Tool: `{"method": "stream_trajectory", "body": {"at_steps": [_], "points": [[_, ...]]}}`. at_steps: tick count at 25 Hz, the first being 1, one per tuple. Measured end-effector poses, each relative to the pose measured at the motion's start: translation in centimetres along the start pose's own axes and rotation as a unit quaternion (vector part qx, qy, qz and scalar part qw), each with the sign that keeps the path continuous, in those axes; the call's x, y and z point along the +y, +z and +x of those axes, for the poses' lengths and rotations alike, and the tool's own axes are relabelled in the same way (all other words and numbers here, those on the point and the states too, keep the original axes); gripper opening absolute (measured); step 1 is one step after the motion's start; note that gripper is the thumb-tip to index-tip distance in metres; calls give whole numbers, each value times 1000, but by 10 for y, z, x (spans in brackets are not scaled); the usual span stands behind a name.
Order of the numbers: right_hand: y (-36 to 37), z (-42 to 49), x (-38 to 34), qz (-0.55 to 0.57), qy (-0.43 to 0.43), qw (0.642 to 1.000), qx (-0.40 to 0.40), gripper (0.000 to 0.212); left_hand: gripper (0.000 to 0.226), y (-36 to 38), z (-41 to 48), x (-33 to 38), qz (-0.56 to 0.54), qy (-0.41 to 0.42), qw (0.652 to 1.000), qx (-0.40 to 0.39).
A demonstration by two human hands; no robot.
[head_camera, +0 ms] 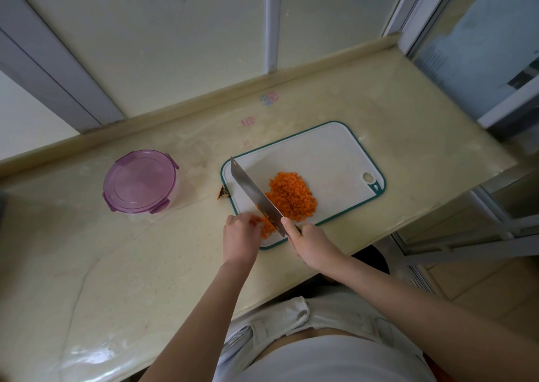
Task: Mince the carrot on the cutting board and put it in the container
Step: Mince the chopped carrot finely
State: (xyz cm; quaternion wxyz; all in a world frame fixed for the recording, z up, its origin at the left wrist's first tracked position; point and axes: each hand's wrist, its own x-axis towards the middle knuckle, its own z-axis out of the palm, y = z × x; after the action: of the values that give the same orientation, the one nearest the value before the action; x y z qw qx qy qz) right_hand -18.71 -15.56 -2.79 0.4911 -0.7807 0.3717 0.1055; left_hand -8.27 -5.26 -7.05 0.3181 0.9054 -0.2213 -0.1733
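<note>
Open cream stone counter (131, 265) separates the round purple-lidded plastic container (140, 181) from the teal-rimmed white cutting board (335, 151); a broad steel cleaver (253, 196) slants across the board's left half, barring that side.

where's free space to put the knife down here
Bare: the far half of the cutting board beyond the minced carrot, and the counter between the container and the carrot scrap. Crowded: the board's near edge, where left hand, right hand, knife and carrot meet.

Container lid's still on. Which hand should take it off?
Left. The left hand sits on the side of the cutting board nearer the container and holds no tool; the right hand grips the knife and is farther away.
</note>
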Motion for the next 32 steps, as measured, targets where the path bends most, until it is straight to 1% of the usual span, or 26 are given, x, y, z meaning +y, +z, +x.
{"method": "stream_trajectory", "body": {"at_steps": [3, 7, 10, 12, 14, 20, 25, 29, 32], "points": [[4, 1, 1, -14, 12, 1000, -8, 62, 7, 3, 1, 0, 9, -12, 1000, 2], [6, -1, -3, -38, 23, 999, -7, 60, 10, 4, 4, 1, 24, -22, 999, -3], [4, -2, -9, -51, 25, 998, -27, 53, 11, 3, 5, 3, 30, -25, 999, -3], [3, -2, -11, -37, 21, 998, -37, 46, 11, 1, 5, 4, 30, -27, 999, -4], [4, -1, -9, -18, 26, 999, -32, 44, 11, 2, 5, 3, 28, -27, 999, -10], [13, 11, -4, -65, -9, 998, -21, 55, 9, 6, 7, -4, 27, -36, 999, -11], [1, 20, 3, 2, 18, 999, -28, 58, 6, 6, 4, -4, 16, -35, 999, -9], [-11, 26, 3, -2, 27, 1000, 1, 59, 15, -1, 5, -4, -3, -31, 999, -24], [-16, 29, 4, -12, 39, 999, 5, 58, 24, -7, 7, -4, 28, -2, 998, -48]]}}
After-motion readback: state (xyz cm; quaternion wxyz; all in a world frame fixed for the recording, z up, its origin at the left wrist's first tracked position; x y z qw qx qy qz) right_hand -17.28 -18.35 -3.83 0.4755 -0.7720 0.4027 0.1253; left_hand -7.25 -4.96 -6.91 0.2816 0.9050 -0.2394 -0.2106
